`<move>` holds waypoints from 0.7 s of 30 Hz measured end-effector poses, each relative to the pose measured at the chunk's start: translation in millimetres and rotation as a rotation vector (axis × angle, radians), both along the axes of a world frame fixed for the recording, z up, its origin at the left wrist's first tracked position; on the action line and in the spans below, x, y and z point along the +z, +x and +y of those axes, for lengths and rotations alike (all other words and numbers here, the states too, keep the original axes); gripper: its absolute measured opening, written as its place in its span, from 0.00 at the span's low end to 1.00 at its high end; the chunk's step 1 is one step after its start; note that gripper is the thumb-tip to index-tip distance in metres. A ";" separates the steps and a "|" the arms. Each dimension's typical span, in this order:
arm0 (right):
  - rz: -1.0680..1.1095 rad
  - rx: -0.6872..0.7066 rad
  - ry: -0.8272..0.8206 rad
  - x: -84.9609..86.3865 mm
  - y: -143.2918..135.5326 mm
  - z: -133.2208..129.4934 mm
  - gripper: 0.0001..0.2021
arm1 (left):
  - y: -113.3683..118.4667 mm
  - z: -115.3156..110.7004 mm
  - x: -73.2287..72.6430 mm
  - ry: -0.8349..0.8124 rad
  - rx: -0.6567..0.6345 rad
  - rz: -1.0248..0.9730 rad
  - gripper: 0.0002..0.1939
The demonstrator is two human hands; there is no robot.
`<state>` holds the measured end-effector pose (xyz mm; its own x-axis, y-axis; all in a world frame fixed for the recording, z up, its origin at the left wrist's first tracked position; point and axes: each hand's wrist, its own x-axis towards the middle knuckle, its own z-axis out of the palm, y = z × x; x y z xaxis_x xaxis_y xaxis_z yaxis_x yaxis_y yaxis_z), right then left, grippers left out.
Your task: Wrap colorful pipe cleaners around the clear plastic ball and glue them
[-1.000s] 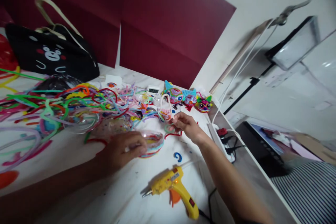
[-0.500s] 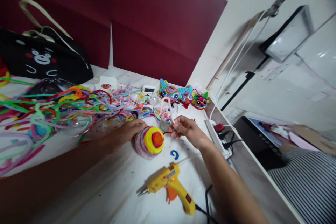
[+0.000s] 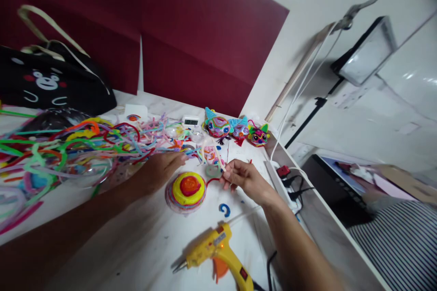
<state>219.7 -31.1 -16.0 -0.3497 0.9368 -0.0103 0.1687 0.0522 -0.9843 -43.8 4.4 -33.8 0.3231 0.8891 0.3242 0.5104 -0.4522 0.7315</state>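
Observation:
A round dome (image 3: 186, 193) wound in coloured rings, with yellow and an orange-red centre on top, rests on the white table. Just behind and left of it is my left hand (image 3: 165, 168), fingers stretched out and holding nothing. To the dome's right, my right hand (image 3: 241, 177) pinches a pale pipe cleaner (image 3: 218, 159) between thumb and fingers. A thin red strand (image 3: 213, 179) runs from the dome's edge to the right fingertips. Nearer me lies a yellow glue gun (image 3: 211, 245), and a blue curl (image 3: 224, 210) sits between it and my right hand.
Tangled pipe cleaners (image 3: 78, 141) cover the left side. Three decorated animal heads (image 3: 218, 126) stand at the back beside a small display (image 3: 190, 121). A power strip (image 3: 283, 182) with cables lines the right edge. A black bag (image 3: 51, 84) stands at back left.
The dome, tilted beside my left hand before, now sits flatter on the table. My left hand has come off it and opened. The camera view has shifted slightly.

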 end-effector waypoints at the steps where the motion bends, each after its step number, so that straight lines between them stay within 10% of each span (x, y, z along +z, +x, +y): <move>1: -0.008 -0.003 0.007 -0.6 0.1 0.4 0.23 | 3.6 -0.6 4.7 -0.041 -0.010 -0.055 0.25; 8: -0.080 -0.037 0.063 0.1 -2.1 -1.1 0.23 | 34.0 -10.3 27.5 -0.314 -0.124 -0.405 0.17; 21: -0.308 -0.305 0.328 19.0 31.4 -3.6 0.11 | 7.9 2.2 27.6 0.320 0.038 0.129 0.17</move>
<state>251.1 -34.7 3.0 -0.0886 0.9667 0.2403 0.5024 0.2517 -0.8272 -35.9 6.6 -6.2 0.3482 0.7613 0.5470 0.6106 -0.6269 0.4838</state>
